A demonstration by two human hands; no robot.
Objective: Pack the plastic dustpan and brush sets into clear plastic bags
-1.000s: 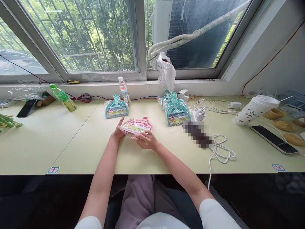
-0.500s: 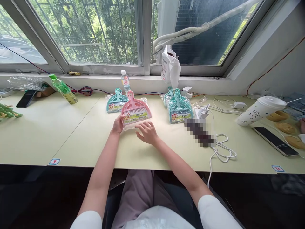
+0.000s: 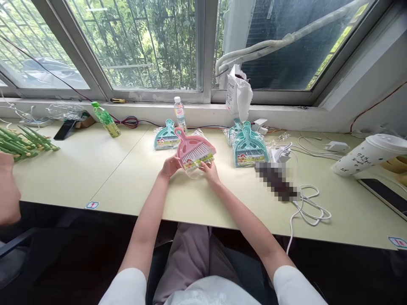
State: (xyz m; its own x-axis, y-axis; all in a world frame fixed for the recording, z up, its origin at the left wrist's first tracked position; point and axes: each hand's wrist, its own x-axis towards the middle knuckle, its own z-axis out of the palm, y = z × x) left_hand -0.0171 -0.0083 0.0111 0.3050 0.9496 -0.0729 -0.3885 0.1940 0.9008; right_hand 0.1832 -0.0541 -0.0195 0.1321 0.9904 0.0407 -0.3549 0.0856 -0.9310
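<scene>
A pink mini dustpan and brush set (image 3: 193, 149) in clear plastic wrap is held upright above the table (image 3: 95, 169), handle pointing up and left. My left hand (image 3: 170, 166) grips its lower left corner. My right hand (image 3: 210, 170) holds its lower right edge. A teal set of the same kind (image 3: 165, 136) lies flat just behind it. A stack of teal sets (image 3: 248, 146) lies to the right.
A small water bottle (image 3: 180, 113) and a green bottle (image 3: 106, 119) stand near the sill. White cables (image 3: 307, 209), chargers, a paper cup (image 3: 369, 154) and a phone (image 3: 383, 191) lie at right. Green sticks (image 3: 22, 142) and another person's hand (image 3: 6, 186) are at left.
The pink set went from lying flat in both hands to tilted upright. My right hand let go for a moment, then took hold of the lower right edge. The view shifted left.
</scene>
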